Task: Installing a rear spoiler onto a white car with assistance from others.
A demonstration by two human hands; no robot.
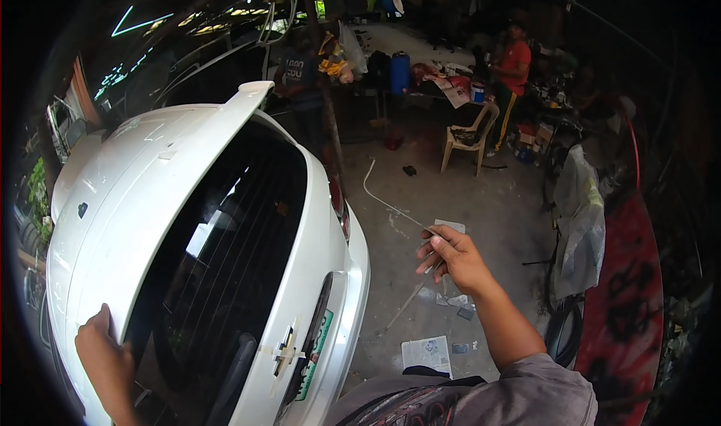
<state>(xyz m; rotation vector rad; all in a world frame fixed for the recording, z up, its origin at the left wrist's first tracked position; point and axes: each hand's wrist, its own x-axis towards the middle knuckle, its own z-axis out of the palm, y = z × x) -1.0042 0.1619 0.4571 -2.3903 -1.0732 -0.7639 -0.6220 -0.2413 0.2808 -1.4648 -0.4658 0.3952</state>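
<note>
A white car (161,163) stands at my left with its dark rear window (225,253) facing me. Over the edge of its rear spoiler (161,234) my left hand (105,362) is closed, fingers on top; its underside is partly hidden. Out over the floor, my right hand (454,257) pinches one end of a thin, pale, bendy strip (398,209) between thumb and fingers. The strip's free end curves up and away from me. Pieces of tape cross the emblem (285,351) on the car's tail, above the green and white plate (315,355).
Paper sheets (426,355) and scraps lie on the concrete floor (383,276). A plastic chair (471,137), a blue drum (399,73) and a person in red (514,65) are farther back. Another person (297,77) stands behind the car. A red panel (623,298) flanks my right.
</note>
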